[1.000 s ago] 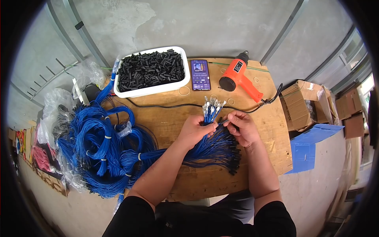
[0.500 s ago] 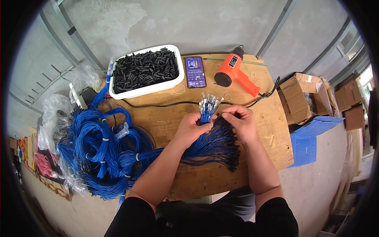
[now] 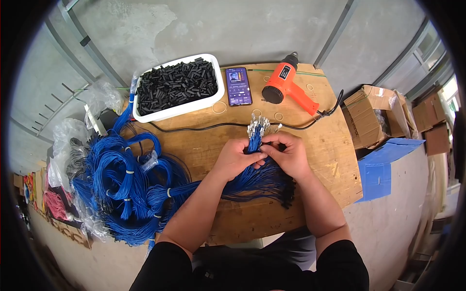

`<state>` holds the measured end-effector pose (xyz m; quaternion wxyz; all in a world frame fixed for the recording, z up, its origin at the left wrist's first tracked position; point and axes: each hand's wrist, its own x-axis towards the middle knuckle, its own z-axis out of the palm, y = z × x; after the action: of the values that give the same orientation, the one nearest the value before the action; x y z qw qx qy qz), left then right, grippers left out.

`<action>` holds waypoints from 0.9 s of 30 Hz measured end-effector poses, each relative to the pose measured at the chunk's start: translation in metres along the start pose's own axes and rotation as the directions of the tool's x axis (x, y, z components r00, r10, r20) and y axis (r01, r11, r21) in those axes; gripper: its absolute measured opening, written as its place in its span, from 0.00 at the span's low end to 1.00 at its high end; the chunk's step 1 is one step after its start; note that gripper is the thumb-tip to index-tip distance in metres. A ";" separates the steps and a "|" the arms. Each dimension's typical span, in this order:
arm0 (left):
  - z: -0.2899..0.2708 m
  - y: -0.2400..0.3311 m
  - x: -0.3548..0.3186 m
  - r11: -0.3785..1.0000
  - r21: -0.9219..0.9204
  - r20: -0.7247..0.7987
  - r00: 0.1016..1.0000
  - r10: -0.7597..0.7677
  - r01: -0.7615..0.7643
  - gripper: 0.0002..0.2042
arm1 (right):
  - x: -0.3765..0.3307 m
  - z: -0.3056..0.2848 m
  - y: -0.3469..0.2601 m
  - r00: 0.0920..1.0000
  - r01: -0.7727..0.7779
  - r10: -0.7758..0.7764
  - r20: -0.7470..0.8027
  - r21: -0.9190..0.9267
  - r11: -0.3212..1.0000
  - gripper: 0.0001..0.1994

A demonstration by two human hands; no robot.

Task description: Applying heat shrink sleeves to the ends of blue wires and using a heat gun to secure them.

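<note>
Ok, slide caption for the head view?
Left hand grips a pale-tipped blue wire bundle, right hand close beside it; orange heat gun and white tub of black sleeves behind.

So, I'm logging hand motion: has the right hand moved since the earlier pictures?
Yes: judged against the phone, the right hand has shifted left, toward the left hand.

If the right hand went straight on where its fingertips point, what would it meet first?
Probably the blue wire bundle held in the left hand; the right hand points left toward it, though depth and contact are unclear.
</note>
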<state>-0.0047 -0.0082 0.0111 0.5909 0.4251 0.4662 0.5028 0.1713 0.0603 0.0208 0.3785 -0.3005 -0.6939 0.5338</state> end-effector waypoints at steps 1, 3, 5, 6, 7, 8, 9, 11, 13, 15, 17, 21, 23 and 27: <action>-0.001 0.000 0.000 1.000 0.013 0.001 1.000 0.011 -0.011 0.05 | 0.000 0.002 -0.002 1.000 -0.012 0.012 -0.005 0.058 0.998 0.06; 0.002 0.000 0.001 1.000 0.026 -0.010 1.000 0.015 -0.015 0.05 | 0.000 0.001 0.000 1.000 -0.024 0.025 -0.013 0.112 0.993 0.06; 0.005 0.001 0.001 0.999 0.039 -0.022 1.000 0.019 -0.018 0.04 | 0.001 -0.001 0.005 1.000 0.008 -0.008 -0.005 0.005 1.000 0.05; 0.006 0.002 0.001 0.995 0.101 -0.023 0.999 0.029 -0.026 0.05 | 0.000 -0.001 0.006 1.000 0.006 -0.006 -0.004 0.005 1.000 0.05; 0.006 0.002 0.000 0.986 0.163 -0.023 0.999 0.039 -0.035 0.05 | 0.000 0.000 0.006 1.000 -0.021 0.022 -0.011 0.022 1.000 0.05; 0.006 0.005 0.000 0.986 0.163 -0.022 0.999 0.038 -0.034 0.05 | 0.000 0.000 0.005 0.999 -0.049 0.049 -0.019 0.037 0.998 0.05; 0.005 0.008 0.000 0.976 0.216 -0.008 1.000 0.011 -0.010 0.06 | 0.000 0.001 0.004 0.999 -0.049 0.050 -0.019 0.037 0.998 0.05; 0.003 0.008 -0.001 0.963 0.270 0.004 1.000 -0.015 0.014 0.08 | 0.000 0.002 0.002 0.996 -0.066 0.075 -0.041 0.190 0.980 0.07; -0.001 0.000 0.001 0.999 -0.038 -0.006 1.000 0.015 -0.016 0.09 | 0.003 0.003 0.004 0.994 -0.089 0.103 -0.046 0.244 0.966 0.08; -0.002 -0.002 0.002 0.997 -0.076 -0.001 1.000 0.000 0.000 0.10 | 0.004 0.003 0.005 0.990 -0.114 0.135 -0.052 0.296 0.949 0.09; -0.002 -0.004 0.003 1.000 -0.015 -0.026 1.000 0.002 -0.002 0.09 | 0.004 0.003 0.003 0.981 -0.050 0.059 -0.185 0.055 0.997 0.10; -0.001 -0.005 0.004 1.000 -0.003 -0.065 0.998 0.008 -0.008 0.08 | 0.000 0.002 0.000 0.962 0.165 -0.185 -0.199 -0.113 0.980 0.08; -0.001 -0.006 0.004 0.998 0.052 -0.046 0.998 0.036 -0.033 0.07 | -0.001 0.003 -0.004 0.975 0.143 -0.171 -0.142 -0.187 0.972 0.08; -0.002 -0.006 0.005 0.991 0.104 -0.029 0.995 0.092 -0.089 0.06 | -0.003 0.006 0.005 0.988 0.119 -0.138 -0.062 -0.250 0.961 0.12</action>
<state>-0.0049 -0.0036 0.0047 0.5368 0.4671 0.4817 0.5116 0.1675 0.0563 0.0142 0.3995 -0.3203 -0.7571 0.4057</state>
